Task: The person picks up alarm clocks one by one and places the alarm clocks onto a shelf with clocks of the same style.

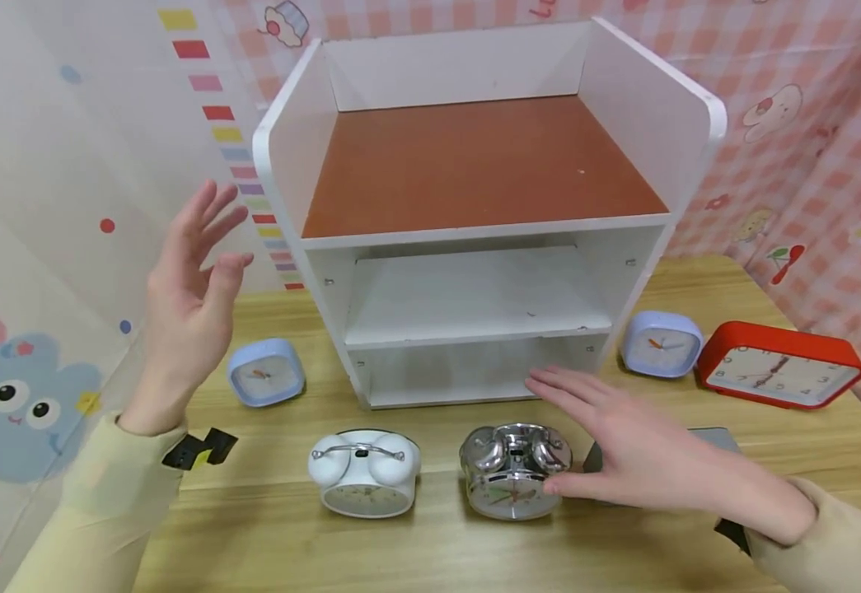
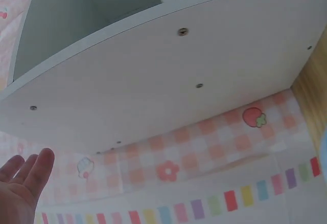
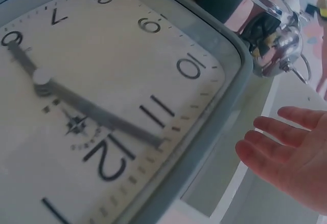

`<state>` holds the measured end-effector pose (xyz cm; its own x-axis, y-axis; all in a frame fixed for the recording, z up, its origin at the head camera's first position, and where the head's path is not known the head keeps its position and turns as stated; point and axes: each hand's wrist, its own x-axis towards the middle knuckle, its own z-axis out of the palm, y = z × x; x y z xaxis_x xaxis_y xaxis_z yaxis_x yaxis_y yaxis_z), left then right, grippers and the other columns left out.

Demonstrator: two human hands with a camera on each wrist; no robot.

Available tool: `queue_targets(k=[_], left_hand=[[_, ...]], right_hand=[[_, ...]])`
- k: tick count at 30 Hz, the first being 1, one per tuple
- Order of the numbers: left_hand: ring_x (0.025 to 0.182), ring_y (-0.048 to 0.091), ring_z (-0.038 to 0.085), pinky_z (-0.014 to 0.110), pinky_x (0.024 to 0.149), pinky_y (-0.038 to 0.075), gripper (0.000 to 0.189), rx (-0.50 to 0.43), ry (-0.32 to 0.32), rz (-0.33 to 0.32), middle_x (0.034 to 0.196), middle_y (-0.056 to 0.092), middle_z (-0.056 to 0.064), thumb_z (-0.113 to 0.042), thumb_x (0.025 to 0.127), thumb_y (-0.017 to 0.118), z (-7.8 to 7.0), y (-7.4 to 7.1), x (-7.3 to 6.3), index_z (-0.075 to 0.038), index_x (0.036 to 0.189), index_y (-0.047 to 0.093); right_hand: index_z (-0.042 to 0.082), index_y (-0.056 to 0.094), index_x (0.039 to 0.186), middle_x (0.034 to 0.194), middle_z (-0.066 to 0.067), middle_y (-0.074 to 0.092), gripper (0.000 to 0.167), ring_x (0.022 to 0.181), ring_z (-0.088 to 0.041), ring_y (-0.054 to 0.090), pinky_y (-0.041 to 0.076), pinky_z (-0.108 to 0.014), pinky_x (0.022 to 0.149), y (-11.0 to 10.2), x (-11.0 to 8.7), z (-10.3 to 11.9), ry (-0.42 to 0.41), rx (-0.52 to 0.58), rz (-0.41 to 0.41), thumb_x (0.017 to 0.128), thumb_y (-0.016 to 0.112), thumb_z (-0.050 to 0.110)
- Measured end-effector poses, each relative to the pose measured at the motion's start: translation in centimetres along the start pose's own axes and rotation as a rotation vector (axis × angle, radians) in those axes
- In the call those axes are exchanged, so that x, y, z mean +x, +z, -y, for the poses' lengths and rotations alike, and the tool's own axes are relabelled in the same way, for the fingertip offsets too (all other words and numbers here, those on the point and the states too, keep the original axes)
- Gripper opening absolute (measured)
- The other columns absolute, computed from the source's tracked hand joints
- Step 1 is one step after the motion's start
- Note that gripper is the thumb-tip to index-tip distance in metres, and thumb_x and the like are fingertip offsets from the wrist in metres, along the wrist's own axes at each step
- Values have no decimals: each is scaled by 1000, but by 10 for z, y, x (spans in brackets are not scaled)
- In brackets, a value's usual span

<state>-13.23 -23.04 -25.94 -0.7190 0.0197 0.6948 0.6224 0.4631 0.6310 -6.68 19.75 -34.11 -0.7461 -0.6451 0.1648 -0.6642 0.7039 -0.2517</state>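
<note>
My left hand (image 1: 196, 305) is raised in the air left of the white shelf unit (image 1: 485, 231), fingers loosely bent and holding nothing. Above the table my right hand (image 1: 641, 441) reaches inward, fingers straight and thumb apart, overlapping the edge of a silver twin-bell alarm clock (image 1: 515, 473). Beneath that hand is a grey square clock (image 3: 214, 127), partly hidden by it in the head view. A white twin-bell alarm clock (image 1: 365, 473) stands left of the silver one. Nearest below the left hand is a small light-blue clock (image 1: 265, 372).
Right of the shelf unit stand another light-blue clock (image 1: 662, 344) and a red clock (image 1: 780, 365). The unit has a brown top (image 1: 482, 169) with raised sides and white shelves below. Patterned cloth (image 1: 779, 165) hangs behind the wooden table (image 1: 289, 543).
</note>
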Motion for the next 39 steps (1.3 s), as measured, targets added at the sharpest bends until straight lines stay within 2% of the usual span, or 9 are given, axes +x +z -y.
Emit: queue_targets(k=[7, 12, 17, 23, 30, 35, 39], left_hand=[[145, 56, 20, 17, 102, 57, 67, -73, 38, -24, 163, 52, 6, -40, 106, 61, -9, 11, 25, -9, 161, 38], [144, 57, 23, 20, 101, 59, 74, -135, 66, -50, 162, 52, 7, -47, 103, 63, -13, 16, 35, -7, 161, 38], [145, 56, 24, 23, 104, 59, 74, -131, 66, -64, 163, 51, 5, -49, 103, 63, -14, 18, 42, -9, 161, 39], [144, 57, 23, 24, 104, 60, 72, -165, 74, -94, 161, 53, 6, -46, 103, 64, -15, 19, 51, -8, 159, 41], [149, 54, 22, 28, 113, 55, 69, -134, 94, -57, 162, 51, 7, -45, 103, 65, -19, 21, 60, -5, 156, 46], [147, 56, 20, 22, 105, 58, 55, -132, 92, -33, 158, 58, 4, -36, 105, 65, -21, 25, 66, -7, 150, 56], [146, 56, 16, 16, 103, 57, 40, -140, 96, -33, 155, 61, 6, -26, 106, 63, -21, 27, 68, -5, 141, 64]], right_hand=[[16, 46, 159, 162, -4, 51, 97, 146, -26, 55, 56, -50, 111, 4, 9, 4, -23, 19, 34, 81, 83, 61], [16, 46, 159, 161, -5, 52, 96, 145, -28, 56, 56, -53, 110, 5, 13, 8, -12, 49, 87, 83, 82, 62], [16, 46, 159, 161, -5, 53, 96, 145, -28, 56, 55, -55, 111, 8, 15, 11, 1, 69, 117, 82, 84, 59], [16, 46, 159, 158, -7, 56, 94, 143, -29, 58, 55, -56, 110, 9, 17, 13, -7, 75, 136, 83, 84, 57], [16, 45, 159, 156, -7, 58, 93, 138, -29, 62, 57, -54, 107, 7, 20, 15, -5, 89, 165, 84, 84, 55], [14, 48, 157, 152, -7, 62, 91, 132, -26, 66, 59, -51, 104, 7, 22, 15, 7, 119, 177, 82, 87, 49], [12, 51, 154, 145, -8, 68, 89, 123, -22, 70, 61, -48, 100, 8, 23, 14, 20, 154, 188, 81, 90, 44]])
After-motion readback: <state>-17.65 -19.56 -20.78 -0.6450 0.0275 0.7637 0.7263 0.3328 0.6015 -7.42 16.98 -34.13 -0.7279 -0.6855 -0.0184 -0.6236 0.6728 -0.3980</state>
